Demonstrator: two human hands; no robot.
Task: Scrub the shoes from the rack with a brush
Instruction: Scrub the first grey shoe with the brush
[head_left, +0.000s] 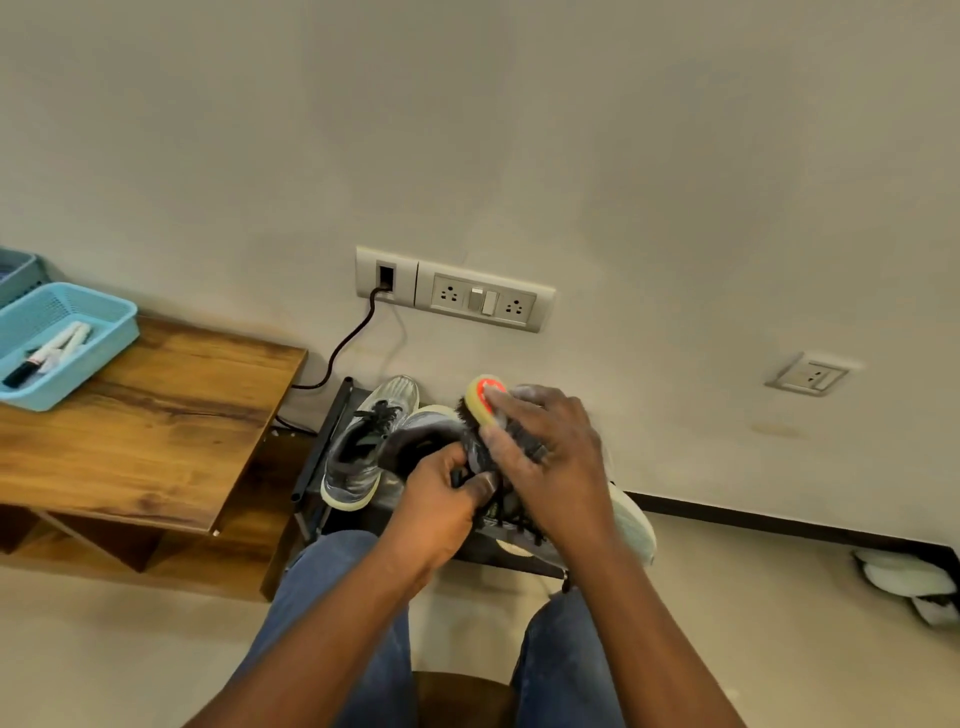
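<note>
- Shoe: grey, held up above the knees and in front of the rack; mostly hidden by both hands, with its dark collar opening and pale sole edge showing at the left of the grip.
- Left hand: closed on the shoe from below, thumb across the laces, fingers tucked under and out of sight.
- Brush: yellow body with a red-orange patch on top, dark bristles turned down against the shoe's upper.
- Right hand: closed over the back of the brush, fingers spread along it; only the brush's far end sticks out past the fingertips.
- Second shoe: grey with black laces, lying on the rack just left of the held shoe, toe toward the wall.
- Rack: black, low, against the wall, beside the wooden table.
- Blue basket: on the table's left end, holding markers.
- Socket panel: on the wall above the rack, one dark cable plugged in.
- Knees in blue jeans: below the hands.
</note>
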